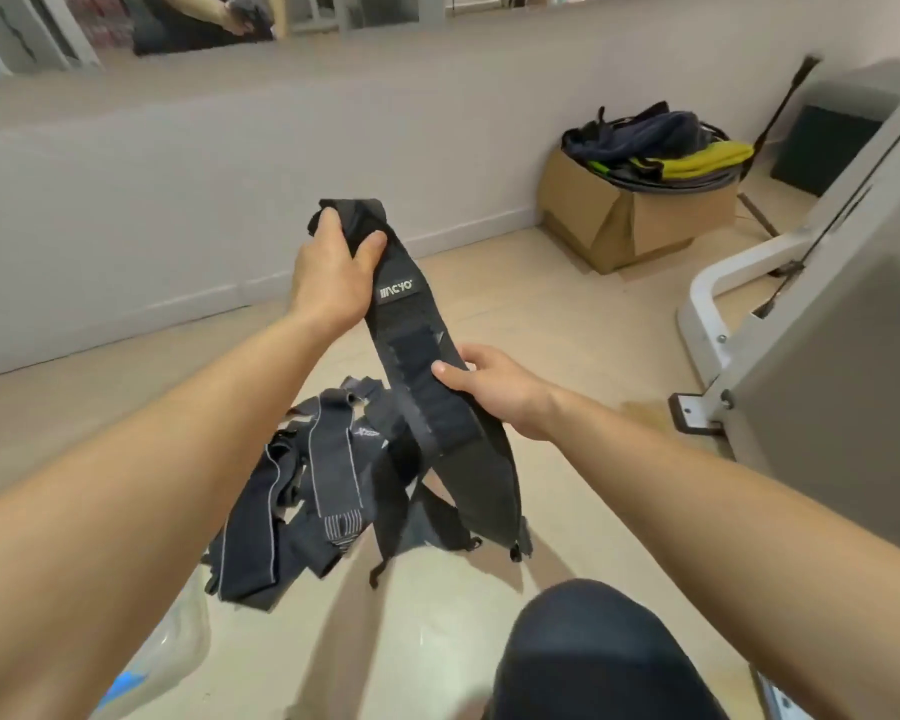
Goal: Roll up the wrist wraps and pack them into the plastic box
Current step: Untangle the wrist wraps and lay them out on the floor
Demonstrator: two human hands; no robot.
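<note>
Wrist wrap [411,324] hangs in the air above a pile of wraps [313,485] on the floor. The raised left hand [333,267] grips its top end, fingers curled; the lower right hand [489,387] pinches its middle.

cardboard box [640,220]: brown, on the floor against the wall, one flap hanging open at the front
stuff in it: dark blue and yellow-green fabric [697,158] piled way over the rim
dark cube [822,148]: sits in the far right corner, past the box
stick [785,106]: thin, dark, leaning in that corner
white metal frame [718,283]: curved tube on the right, bolted foot plate on the floor
wall [230,174]: plain pale grey, mirror [333,13] along the top
floor [541,304]: light beige
</note>
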